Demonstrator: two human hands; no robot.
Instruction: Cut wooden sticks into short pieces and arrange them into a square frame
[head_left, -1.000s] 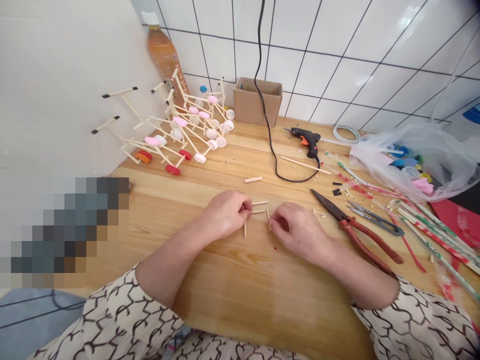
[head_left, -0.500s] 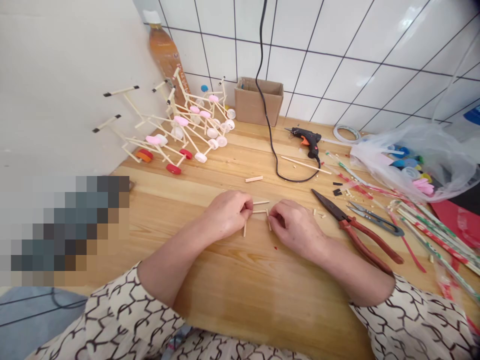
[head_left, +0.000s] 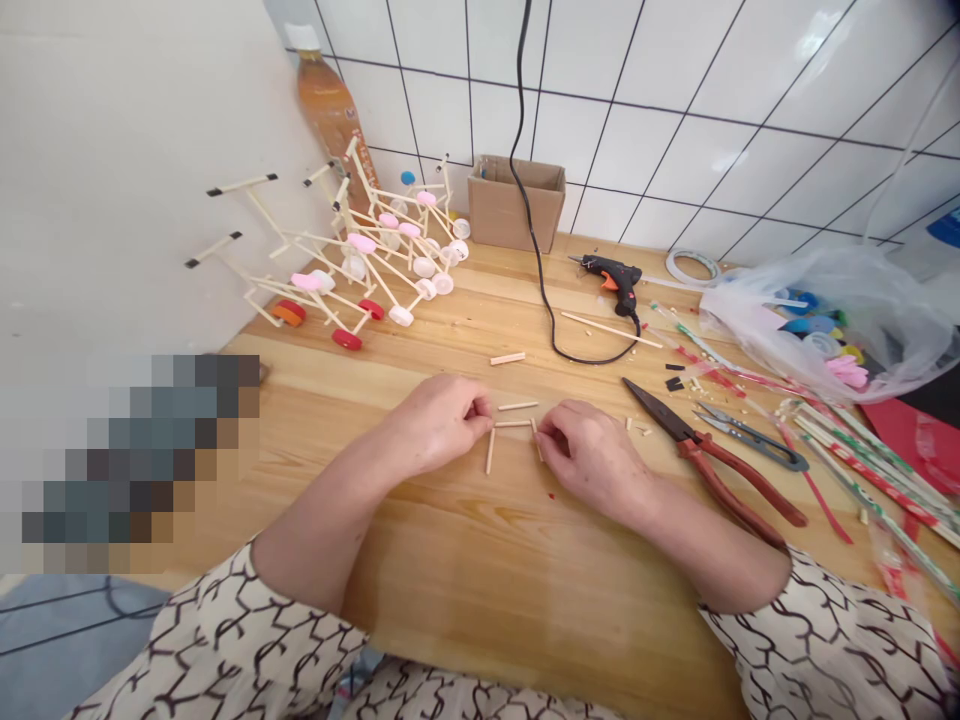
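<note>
Both hands rest on the wooden table (head_left: 480, 590) around a few short wooden sticks. My left hand (head_left: 439, 420) is curled, its fingertips pinched at the top end of an upright short stick (head_left: 490, 451). My right hand (head_left: 592, 450) is curled too, its fingertips on another short stick (head_left: 536, 438) at the right end of a cross stick (head_left: 513, 424). One more short stick (head_left: 518, 406) lies just above them, untouched.
Red-handled pliers (head_left: 720, 465) and small snips (head_left: 754, 437) lie right of my hands. A glue gun (head_left: 611, 275) with its black cord, a cardboard box (head_left: 515, 203), a bottle (head_left: 326, 100), stick-and-cap models (head_left: 360, 265), a plastic bag of caps (head_left: 825, 320) and striped sticks (head_left: 862, 460) surround them.
My left hand has drawn back a little to the left, so the upright short stick now shows in full. The right hand has barely moved.
</note>
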